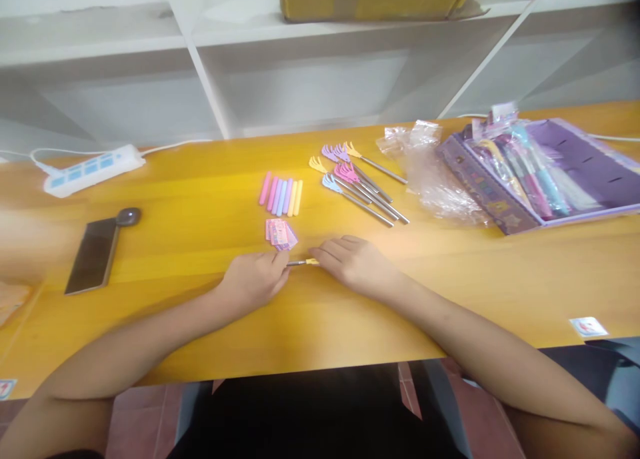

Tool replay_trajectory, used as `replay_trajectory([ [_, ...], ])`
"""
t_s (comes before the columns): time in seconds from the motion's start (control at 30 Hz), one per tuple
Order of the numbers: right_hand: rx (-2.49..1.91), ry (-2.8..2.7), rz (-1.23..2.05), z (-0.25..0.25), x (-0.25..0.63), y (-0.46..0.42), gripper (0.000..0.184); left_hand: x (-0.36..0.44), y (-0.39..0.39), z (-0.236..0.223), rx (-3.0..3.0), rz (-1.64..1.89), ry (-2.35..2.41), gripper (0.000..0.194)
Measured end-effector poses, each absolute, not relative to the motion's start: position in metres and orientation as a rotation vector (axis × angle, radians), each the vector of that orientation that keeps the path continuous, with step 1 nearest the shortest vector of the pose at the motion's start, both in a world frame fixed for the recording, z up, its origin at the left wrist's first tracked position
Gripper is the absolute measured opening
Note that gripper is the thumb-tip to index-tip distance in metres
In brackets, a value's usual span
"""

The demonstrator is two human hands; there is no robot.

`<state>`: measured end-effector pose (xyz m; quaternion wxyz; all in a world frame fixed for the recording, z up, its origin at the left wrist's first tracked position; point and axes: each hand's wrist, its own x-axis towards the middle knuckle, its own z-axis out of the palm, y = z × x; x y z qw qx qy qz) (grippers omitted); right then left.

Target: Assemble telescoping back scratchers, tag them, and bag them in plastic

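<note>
the purple box (595, 159) holds bagged pieces (543, 169); left fingers (281, 260) close on a metal rod (296, 263), right fingers (325, 251) close around its yellow end (312, 261).

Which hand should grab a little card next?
Probably the left hand: the cards lie close by it, farther from the right hand. But the left seems to hold the metal rod.
</note>
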<state>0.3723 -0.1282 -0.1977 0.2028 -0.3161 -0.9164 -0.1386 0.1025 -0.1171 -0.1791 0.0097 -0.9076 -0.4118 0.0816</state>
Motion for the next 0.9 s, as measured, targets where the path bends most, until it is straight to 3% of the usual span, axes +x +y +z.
replay_trajectory([
  [0.27,-0.955,-2.542,-0.487,-0.189,0.377,-0.123,0.022,0.1,-0.092,-0.156,-2.694,0.549,-1.568,0.031],
  [0.47,-1.298,-2.397,-0.586,-0.164,0.469,-0.081,0.032,0.065,-0.039,-0.147,-2.403,0.348,-1.786,0.036],
  [0.67,-1.831,-1.87,-0.713,-0.157,0.578,-0.067,0.045,-0.009,0.018,-0.149,-2.057,0.187,-1.909,0.042],
  [0.9,-1.925,-1.707,-0.51,-0.173,0.594,-0.071,0.049,-0.03,0.029,-0.172,-2.136,0.087,-1.849,0.033],
])
